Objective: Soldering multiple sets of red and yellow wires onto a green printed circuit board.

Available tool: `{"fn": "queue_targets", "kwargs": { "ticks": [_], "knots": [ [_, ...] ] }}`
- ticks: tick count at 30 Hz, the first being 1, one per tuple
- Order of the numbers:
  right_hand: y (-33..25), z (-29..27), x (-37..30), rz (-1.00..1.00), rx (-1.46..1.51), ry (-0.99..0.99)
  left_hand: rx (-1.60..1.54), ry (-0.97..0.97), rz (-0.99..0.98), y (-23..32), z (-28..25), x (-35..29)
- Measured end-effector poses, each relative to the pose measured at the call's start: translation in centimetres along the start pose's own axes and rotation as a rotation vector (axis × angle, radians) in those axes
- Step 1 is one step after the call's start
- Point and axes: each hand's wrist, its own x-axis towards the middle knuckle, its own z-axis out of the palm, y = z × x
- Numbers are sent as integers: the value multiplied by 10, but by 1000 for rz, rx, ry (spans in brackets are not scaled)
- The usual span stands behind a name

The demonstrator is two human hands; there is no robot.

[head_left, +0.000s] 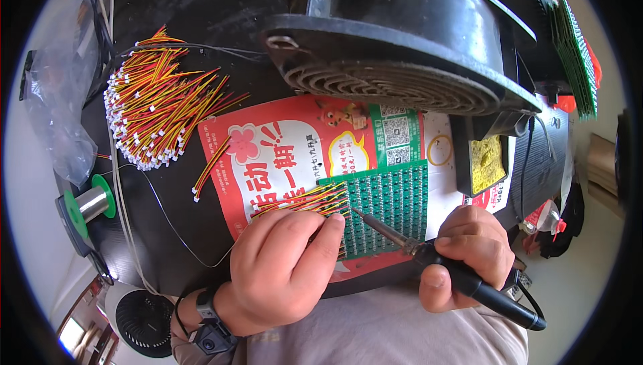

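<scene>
My right hand [472, 251] is wrapped round the black handle of a soldering iron [462, 278]. The iron's tip points left and up, over a green circuit board panel [387, 204] with rows of small parts. At the panel's left edge, my left hand [284, 268] is closed in a pinch on a thin red-and-yellow wire lead [338, 217], its thumb close to the iron's tip. More such leads [301, 199] lie along that edge, partly hidden by my fingers. A strand of solder wire [184, 239] runs from a green spool [90, 205] toward my left hand.
A big heap of wire leads with white connectors [157, 107] lies at the left. A black fan [395, 50] stands behind the panel. Right of it, a yellow sponge [487, 164] sits in a black holder. Under the panel lies a red printed sheet [231, 197].
</scene>
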Motion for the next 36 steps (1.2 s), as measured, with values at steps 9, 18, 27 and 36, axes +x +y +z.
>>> {"fn": "queue_targets", "kwargs": {
  "ticks": [9, 18, 27, 36],
  "knots": [
    [-2, 1, 2, 33, 2, -32, 26, -18, -1, -1, 2, 1],
    [-1, 3, 3, 34, 5, -25, 52, -21, 20, -2, 2, 0],
    [1, 7, -1, 11, 30, 115, 51, -14, 26, -1, 4, 2],
    [-2, 2, 2, 35, 20, 3, 66, -8, 34, 0, 4, 1]
  ]
}}
